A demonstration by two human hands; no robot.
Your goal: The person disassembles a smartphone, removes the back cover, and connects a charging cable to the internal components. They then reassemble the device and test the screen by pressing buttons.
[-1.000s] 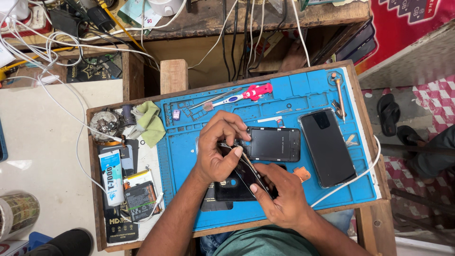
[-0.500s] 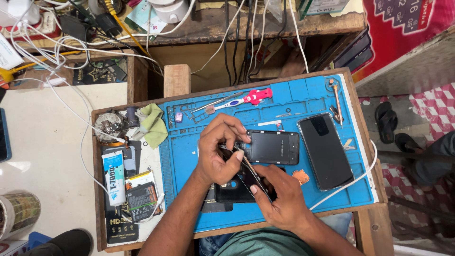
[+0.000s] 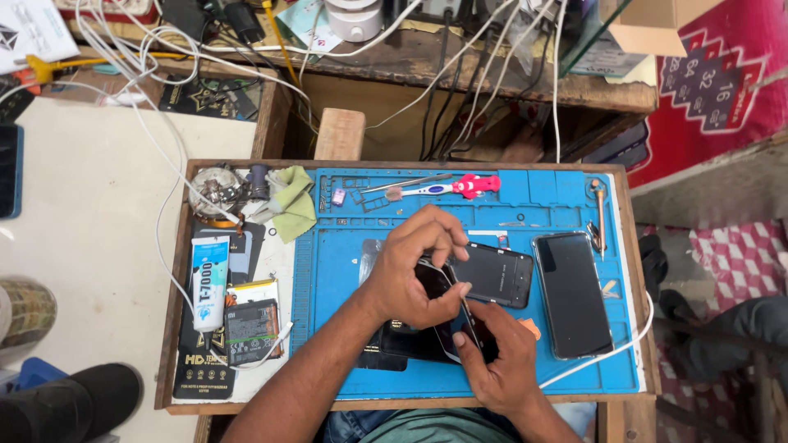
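On the blue mat near the table's front edge, we hold a dark phone tilted on its side, mid-way through prying it apart, we judge. Our left hand pinches its upper edge with narrow fingers; our right hand grips it from below, and the next move calls for steady, gentle leverage along the seam.

A dark, glossy phone sits tilted over the blue mat, its lower end raised. A thin black panel, seemingly its screen, is lifted along one long edge from the body beneath, though the seam is mostly hidden. It lies near the mat's front middle, just beside a second dark phone body lying flat.
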